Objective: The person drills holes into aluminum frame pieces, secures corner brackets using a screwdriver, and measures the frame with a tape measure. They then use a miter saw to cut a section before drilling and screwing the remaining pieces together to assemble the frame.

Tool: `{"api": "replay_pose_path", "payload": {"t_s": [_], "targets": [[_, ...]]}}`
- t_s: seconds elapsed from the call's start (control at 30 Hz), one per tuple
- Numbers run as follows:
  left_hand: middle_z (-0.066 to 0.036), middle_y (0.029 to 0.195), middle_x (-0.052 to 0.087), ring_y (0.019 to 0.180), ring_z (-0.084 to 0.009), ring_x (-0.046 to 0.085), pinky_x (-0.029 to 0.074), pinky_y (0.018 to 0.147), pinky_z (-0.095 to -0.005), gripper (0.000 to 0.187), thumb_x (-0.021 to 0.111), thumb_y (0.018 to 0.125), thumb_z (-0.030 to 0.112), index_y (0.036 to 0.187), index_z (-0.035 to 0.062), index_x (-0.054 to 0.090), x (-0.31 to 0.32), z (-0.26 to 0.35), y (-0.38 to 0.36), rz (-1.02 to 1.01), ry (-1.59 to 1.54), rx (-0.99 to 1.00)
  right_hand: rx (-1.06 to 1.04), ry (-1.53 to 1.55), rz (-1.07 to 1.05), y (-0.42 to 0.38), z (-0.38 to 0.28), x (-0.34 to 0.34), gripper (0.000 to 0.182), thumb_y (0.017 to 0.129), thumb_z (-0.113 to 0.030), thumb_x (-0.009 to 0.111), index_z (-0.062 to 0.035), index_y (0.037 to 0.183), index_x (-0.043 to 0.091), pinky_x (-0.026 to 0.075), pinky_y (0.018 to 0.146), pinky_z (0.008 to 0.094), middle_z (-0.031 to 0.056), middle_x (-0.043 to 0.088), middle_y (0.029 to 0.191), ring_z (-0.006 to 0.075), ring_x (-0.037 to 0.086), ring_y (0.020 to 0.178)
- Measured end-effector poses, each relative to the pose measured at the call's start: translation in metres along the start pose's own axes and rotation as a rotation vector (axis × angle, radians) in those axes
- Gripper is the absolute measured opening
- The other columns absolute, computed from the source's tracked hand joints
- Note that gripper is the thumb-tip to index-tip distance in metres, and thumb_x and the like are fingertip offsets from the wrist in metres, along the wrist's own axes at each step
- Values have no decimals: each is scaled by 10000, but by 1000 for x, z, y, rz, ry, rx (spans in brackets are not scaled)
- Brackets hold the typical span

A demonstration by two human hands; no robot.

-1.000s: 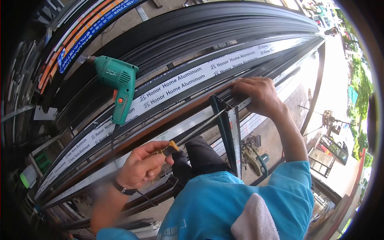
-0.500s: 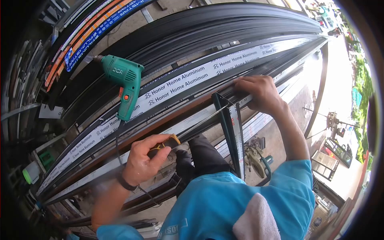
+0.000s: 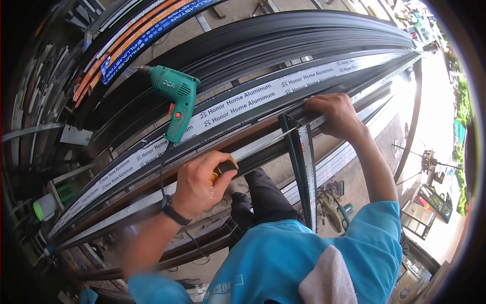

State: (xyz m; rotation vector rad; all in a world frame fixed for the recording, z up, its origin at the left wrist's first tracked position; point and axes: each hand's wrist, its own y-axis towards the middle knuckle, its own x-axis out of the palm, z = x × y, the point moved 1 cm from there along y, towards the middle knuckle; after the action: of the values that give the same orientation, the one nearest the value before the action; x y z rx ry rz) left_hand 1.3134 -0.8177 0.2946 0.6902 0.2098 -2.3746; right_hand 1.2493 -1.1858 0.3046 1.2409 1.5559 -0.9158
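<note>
My left hand [image 3: 200, 185], with a dark watch on the wrist, is closed around a yellow and black tape measure [image 3: 229, 166]. The metal tape blade [image 3: 266, 143] stretches from it toward the right, along a long aluminium profile, and reaches a dark green angled profile [image 3: 297, 167] set crosswise. Just beyond that crosspiece, the fingers of my right hand [image 3: 334, 116] curl over the edge of the long profiles. Its fingertips are partly hidden. A green power drill [image 3: 174, 93] lies on the profiles beyond my left hand.
Long dark profiles [image 3: 283, 33] and white-wrapped lengths [image 3: 243, 101] lie across the far side. Blue and orange wrapped bars [image 3: 152, 35] are at upper left. A saw-like machine [image 3: 331, 210] stands on the floor at right. The drill's cord [image 3: 163, 177] hangs near my left wrist.
The whole view has shifted, so things appear farther right. My left hand still holds the tape measure with its blade out, and my right hand stays by the crosspiece.
</note>
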Motion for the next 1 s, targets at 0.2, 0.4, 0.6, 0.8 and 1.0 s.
{"api": "replay_pose_path", "payload": {"t_s": [0.2,0.4,0.6,0.8,1.0], "targets": [[-131,997,697,837,-318,673,536,710,-410,430,837,758,76,1145,25,656,3,6,2,137,438,206,31,-2,-50,-1,-2,-3,353,610,74,779,-64,924,696,598,704,383,72,740,883,285,742,829],[-98,900,704,832,-296,664,500,694,-408,366,857,773,162,1078,43,691,2,1,2,137,232,138,10,-29,1,-5,1,1,397,579,35,785,-81,945,683,583,736,386,39,733,891,249,734,848],[-110,939,709,839,-234,694,552,752,-351,308,827,841,118,1100,21,693,-30,5,-14,232,137,-42,45,-225,180,-16,-62,-45,675,689,-166,902,-95,1292,607,560,915,439,106,688,1201,281,667,1123],[-134,1097,663,958,-240,665,550,827,-359,372,791,904,193,1215,25,673,-11,70,19,296,-39,260,114,1407,401,-24,-161,4,781,927,-524,682,-29,1453,386,482,1023,440,178,517,1398,314,540,1289],[-166,1292,599,1203,-385,558,491,987,-462,560,816,869,338,1295,36,611,-22,-45,58,577,421,-13,366,1651,776,-41,-98,-1,252,1125,-270,403,-47,1098,518,549,812,382,67,518,879,168,575,737]]}}
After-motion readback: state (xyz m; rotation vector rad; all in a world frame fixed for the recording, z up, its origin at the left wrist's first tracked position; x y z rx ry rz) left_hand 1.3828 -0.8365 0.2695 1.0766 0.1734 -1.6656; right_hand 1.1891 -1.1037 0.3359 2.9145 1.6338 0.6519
